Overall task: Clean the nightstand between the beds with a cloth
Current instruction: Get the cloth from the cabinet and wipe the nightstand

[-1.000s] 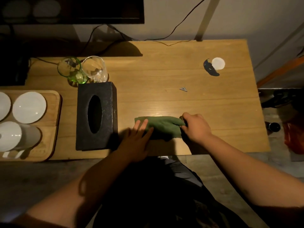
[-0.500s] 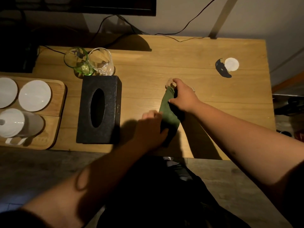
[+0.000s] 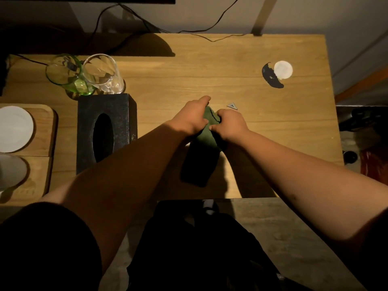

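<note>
Both hands, left (image 3: 190,118) and right (image 3: 228,126), pinch the cloth (image 3: 206,133) mid-nightstand (image 3: 283,127); wiping appears unfinished toward 2 o'clock.

Bare forearms, black short sleeve (image 3: 48,244) (left side), dark trousers (image 3: 199,248).

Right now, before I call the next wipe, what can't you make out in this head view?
- Cloth: its near end lies in the arms' shadow, so its outline there is lost.
- Left hand and right hand: fingertips curl into the cloth, hidden by the hands' backs.
- Small grey triangle: too small to identify.
- Cup on the tray: cut off by the left edge.
- Tissue box: its opening is too dark to see inside.
</note>
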